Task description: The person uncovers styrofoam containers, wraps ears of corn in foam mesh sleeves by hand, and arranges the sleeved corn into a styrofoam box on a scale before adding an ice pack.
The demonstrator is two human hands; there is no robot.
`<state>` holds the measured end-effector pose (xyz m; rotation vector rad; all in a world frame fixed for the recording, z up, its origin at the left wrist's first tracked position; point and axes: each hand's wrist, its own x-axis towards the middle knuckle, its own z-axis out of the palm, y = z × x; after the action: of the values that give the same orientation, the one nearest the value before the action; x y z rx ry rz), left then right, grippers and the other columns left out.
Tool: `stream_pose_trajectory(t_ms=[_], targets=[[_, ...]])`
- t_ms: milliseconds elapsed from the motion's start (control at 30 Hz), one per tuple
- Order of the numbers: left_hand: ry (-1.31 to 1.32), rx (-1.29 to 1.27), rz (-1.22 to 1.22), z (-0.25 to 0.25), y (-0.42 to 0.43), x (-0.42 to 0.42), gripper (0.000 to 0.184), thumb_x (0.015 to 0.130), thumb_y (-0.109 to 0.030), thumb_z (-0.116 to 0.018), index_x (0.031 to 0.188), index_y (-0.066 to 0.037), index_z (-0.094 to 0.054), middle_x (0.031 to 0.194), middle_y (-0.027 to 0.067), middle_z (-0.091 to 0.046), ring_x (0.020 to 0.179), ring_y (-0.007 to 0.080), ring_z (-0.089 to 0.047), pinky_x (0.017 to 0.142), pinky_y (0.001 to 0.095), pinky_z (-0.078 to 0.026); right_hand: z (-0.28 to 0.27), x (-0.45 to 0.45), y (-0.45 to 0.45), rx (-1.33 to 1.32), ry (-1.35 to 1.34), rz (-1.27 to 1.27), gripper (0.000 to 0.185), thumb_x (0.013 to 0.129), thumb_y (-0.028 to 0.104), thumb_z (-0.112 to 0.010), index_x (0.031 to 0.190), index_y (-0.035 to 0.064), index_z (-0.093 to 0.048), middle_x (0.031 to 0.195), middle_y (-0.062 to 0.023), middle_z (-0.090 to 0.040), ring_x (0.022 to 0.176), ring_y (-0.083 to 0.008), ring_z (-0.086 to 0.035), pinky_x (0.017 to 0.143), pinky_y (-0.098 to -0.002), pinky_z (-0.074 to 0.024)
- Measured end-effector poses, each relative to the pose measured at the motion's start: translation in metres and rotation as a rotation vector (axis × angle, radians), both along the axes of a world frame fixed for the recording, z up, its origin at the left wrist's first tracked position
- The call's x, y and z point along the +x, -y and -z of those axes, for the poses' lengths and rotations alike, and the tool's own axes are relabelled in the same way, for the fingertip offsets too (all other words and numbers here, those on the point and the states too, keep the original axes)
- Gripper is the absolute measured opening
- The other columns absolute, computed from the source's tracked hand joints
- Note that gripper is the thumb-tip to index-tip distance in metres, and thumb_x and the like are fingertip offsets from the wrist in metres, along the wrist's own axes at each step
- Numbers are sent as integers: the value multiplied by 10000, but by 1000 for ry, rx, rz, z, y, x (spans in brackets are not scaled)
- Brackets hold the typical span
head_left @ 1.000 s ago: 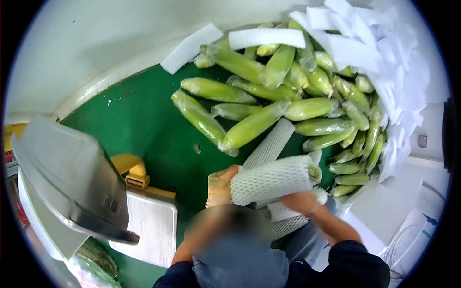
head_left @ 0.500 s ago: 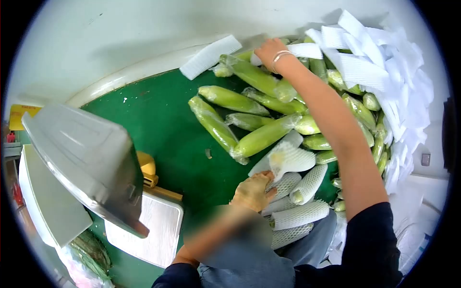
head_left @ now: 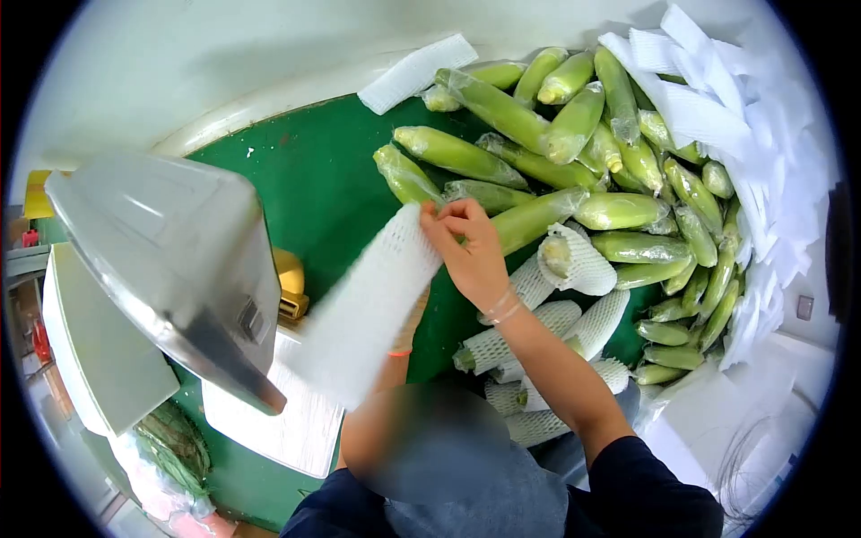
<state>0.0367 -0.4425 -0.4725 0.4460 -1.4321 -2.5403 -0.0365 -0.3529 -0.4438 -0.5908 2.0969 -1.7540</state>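
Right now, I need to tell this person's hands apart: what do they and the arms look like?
The right hand is bare, with thin, pale bracelets at the wrist. The left hand is mostly hidden, but a narrow orange band shows at its wrist. Both sides have dark navy cloth sleeves.

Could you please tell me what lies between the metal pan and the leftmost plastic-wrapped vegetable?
In the head view, only bare green surface lies between the metal pan and the leftmost plastic-wrapped vegetable.
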Motion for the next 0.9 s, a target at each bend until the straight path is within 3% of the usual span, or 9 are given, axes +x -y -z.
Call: stream_pose_trajectory(t_ms=[100,200,267,300,400,600,767,800,900], targets=[[-65,96,-84,3,5,-3,375,961,-195,-403,1277,4,-376,1272,104,-447,1177,200,-428,1051,305,-304,2,0,12,90,-109,67,72,825,25,-557,855,-40,-567,853,-125,-564,776,-161,-540,691,-298,-429],[15,-449,-167,27,4,-7,326,962,-194,-423,1222,2,-416,1244,102,-474,1134,181,-464,1005,287,-353,5,-18,11,231,-46,85,185,878,122,-533,762,-20,-555,697,-94,-555,614,-143,-525,616,-250,-422],[-152,208,-189,10,6,-11,305,949,-160,-451,1215,-13,-424,1182,102,-511,1102,176,-485,974,293,-381,-1,-28,1,-29,429,87,220,912,206,-506,850,11,-587,770,-61,-590,695,-122,-552,651,-253,-447],[-6,189,-388,-8,2,-19,154,887,-116,-563,1006,-30,-518,964,37,-548,869,99,-511,796,212,-417,0,-29,-8,-231,623,77,370,921,337,-486,1021,-10,-568,935,-70,-592,791,-149,-563,700,-299,-459],[227,-276,-443,-10,10,-11,142,892,-83,-539,1020,-22,-530,1037,76,-562,909,125,-525,812,227,-426,-25,8,-5,-213,700,-9,444,896,328,-544,1200,16,-459,1094,-102,-537,830,-174,-557,750,-316,-463],[123,-635,-473,11,4,-8,140,881,-28,-527,1018,3,-526,1011,104,-572,972,195,-554,813,299,-489,-36,20,27,149,-191,144,365,858,174,-611,1156,19,-470,1071,-127,-501,903,-204,-521,772,-301,-435],[-99,1114,98,53,-51,60,347,949,-200,-382,1256,-65,-473,1243,57,-521,1154,194,-477,964,327,-406,-44,10,71,315,-371,-115,608,784,277,-687,1240,-9,-406,1164,-204,-459,1039,-352,-496,893,-411,-416],[-92,1107,104,69,-59,75,347,949,-200,-382,1256,-65,-473,1243,57,-521,1154,194,-477,964,327,-406,-34,10,88,309,-368,-106,608,784,277,-687,1240,-9,-406,1164,-204,-459,1039,-352,-496,893,-411,-416],[341,-434,255,97,-66,112,338,926,-184,-407,1217,-55,-521,1252,81,-536,1125,202,-505,945,313,-414,3,9,134,544,-466,-203,650,756,249,-703,1293,70,-384,1190,-214,-440,1060,-339,-494,902,-411,-424]])
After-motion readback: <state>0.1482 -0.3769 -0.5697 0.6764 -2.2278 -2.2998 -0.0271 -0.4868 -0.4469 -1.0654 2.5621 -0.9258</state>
